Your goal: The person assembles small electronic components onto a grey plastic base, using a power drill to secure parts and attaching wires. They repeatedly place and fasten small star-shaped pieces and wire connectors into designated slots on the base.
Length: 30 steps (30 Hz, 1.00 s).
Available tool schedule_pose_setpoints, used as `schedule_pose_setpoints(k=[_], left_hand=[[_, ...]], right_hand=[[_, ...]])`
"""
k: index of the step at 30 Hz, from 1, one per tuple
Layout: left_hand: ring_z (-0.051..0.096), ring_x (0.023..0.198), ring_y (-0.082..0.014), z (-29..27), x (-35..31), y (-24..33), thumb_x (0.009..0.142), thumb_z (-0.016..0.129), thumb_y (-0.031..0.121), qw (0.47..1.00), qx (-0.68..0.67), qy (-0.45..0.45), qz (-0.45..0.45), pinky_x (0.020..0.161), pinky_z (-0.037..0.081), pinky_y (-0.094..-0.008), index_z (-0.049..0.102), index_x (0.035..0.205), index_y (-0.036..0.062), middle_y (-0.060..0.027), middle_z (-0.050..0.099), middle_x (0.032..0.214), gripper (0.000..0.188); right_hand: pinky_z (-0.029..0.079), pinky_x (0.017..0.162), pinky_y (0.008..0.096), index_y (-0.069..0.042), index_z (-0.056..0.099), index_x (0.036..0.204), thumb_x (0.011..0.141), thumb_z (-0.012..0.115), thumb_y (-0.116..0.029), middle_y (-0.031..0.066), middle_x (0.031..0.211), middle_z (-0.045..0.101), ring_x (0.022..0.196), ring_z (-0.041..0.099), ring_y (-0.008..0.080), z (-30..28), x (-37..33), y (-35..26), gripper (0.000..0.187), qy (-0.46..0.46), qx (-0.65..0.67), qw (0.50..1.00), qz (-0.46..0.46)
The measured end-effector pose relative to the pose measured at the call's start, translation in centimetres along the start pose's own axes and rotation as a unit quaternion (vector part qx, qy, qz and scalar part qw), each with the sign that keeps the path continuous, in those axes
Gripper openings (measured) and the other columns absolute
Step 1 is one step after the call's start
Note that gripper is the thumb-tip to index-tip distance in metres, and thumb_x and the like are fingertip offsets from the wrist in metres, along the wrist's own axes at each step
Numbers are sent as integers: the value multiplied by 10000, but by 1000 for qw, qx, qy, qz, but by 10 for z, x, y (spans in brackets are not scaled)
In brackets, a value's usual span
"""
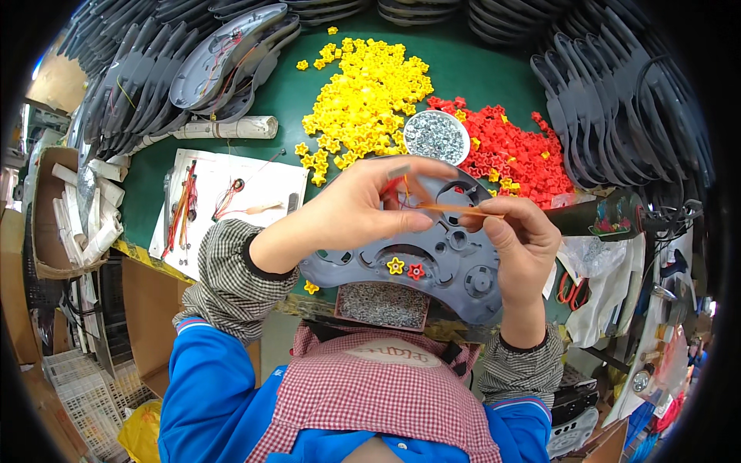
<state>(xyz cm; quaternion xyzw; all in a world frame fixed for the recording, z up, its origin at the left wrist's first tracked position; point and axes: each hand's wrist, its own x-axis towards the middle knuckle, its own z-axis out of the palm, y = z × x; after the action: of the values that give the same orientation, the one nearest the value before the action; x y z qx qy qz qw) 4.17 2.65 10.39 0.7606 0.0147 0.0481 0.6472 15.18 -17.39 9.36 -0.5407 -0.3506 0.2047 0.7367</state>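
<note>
My left hand [351, 202] curves over a grey moulded plastic panel [355, 266], with thin red wires [398, 187] between its thumb and fingers. A small grey band shows on one of its fingers. Opposite it, my right hand [529, 241] pinches the end of a thin orange strand [455, 208], which looks like wire and stretches across from the left fingertips. Beneath both hands, the panel lies on the bench with its recessed side up. A yellow star piece [396, 265] and a red star piece [416, 271] sit on its near part.
Yellow stars [363, 100] and red stars [517, 147] are heaped behind, beside a white bowl of screws [406, 137]. Another screw tray [380, 327] stands at the near edge. Wires lie on white paper [266, 174] at left; stacked grey panels [594, 116] flank the bench. Red-handled scissors [573, 291] lie right.
</note>
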Motion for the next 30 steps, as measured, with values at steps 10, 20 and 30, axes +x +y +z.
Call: schedule_pose_setpoints(k=[10,20,30], left_hand=[[579,769,-285,-35,-8,-3,702,677,81,742,619,77,244,663,466,-389,650,973,87,-63,548,799,272],[561,742,-286,-39,-27,-1,773,669,58,826,531,-16,187,661,429,-361,640,901,36,-90,580,843,133],[410,429,-103,-38,-49,-21,1024,470,186,935,-310,-21,-169,454,413,-222,527,1125,43,-82,562,720,184]], right_hand=[[485,676,316,7,631,1036,985,583,-122,84,747,642,669,590,166,-42,-8,20,147,139,141,976,-85],[522,659,298,12,643,998,968,606,-99,87,750,652,682,625,168,-51,-25,29,121,211,177,960,47],[488,641,290,-16,656,1014,972,624,-167,69,739,651,684,605,168,-34,-7,13,160,153,256,954,-4]])
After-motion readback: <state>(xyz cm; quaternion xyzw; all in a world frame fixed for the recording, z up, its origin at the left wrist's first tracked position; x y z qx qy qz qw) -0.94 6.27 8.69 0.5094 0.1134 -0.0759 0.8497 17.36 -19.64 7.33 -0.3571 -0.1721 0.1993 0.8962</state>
